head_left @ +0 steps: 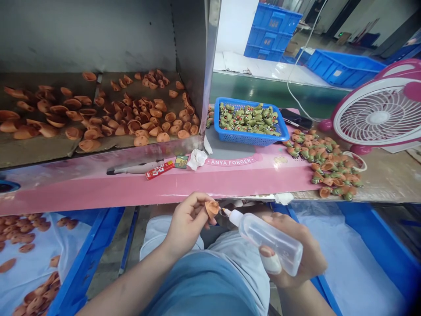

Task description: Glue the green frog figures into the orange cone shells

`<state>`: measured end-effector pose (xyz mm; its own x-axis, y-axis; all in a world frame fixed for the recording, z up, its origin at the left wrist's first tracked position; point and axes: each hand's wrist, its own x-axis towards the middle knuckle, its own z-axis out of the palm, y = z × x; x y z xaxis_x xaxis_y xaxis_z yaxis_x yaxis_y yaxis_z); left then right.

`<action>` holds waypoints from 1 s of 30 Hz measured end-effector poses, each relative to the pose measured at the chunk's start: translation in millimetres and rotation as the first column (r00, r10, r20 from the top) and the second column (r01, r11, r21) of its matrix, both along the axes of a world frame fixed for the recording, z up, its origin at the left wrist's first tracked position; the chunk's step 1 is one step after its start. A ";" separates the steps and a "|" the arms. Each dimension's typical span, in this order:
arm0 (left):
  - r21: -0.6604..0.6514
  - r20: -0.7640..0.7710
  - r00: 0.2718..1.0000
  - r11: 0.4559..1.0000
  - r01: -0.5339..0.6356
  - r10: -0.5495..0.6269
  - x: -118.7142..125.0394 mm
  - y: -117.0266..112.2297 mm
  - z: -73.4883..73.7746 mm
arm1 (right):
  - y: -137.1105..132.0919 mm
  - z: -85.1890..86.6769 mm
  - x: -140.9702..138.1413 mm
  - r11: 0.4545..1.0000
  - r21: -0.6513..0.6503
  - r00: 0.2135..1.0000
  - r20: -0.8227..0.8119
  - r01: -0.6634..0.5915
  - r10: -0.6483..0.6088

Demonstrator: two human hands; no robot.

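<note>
Between thumb and fingers, my left hand (188,224) pinches a small orange-brown cup-shaped piece (212,208), its hollow side turned toward the right. My right hand (296,245) is wrapped round a translucent squeeze bottle (269,239) with a white cap and a narrow nozzle. The bottle lies tilted, and its tip points at the piece's rim, very close to it; whether they touch I cannot tell. Both hands are above my lap, just in front of the pink table edge (164,193). Something white wraps my right thumb or finger.
A metal-walled booth (190,39) holds many similar orange pieces (131,118). A blue basket (250,139) contains small green figures. Joined green-and-orange pieces (329,162) lie beside a pink fan (378,114). Blue crates (88,254) flank my legs. Crumpled tissue (197,159) sits on the table.
</note>
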<state>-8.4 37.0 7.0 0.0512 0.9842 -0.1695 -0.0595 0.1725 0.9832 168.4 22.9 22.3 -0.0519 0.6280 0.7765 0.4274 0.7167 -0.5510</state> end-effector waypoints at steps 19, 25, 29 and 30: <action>0.103 -0.089 0.996 0.994 -0.022 0.031 -2.5 -0.2 -5.9 | -0.3 0.7 -5.2 0.999 -0.022 0.999 0.001 -0.042 0.042; 0.104 -0.089 0.996 0.994 -0.015 0.024 -2.8 1.2 -12.0 | -1.3 1.6 -9.8 0.998 -0.042 0.999 0.012 -0.036 0.037; 0.089 -0.049 0.999 0.996 0.007 -0.003 -1.7 1.9 -15.8 | 0.0 -1.9 -9.8 0.998 -0.041 0.999 -0.015 -0.047 0.046; 0.081 -0.027 1.000 0.997 0.013 -0.011 -1.5 2.1 -16.4 | 0.7 -2.6 -9.7 0.999 -0.035 0.999 -0.015 -0.039 0.038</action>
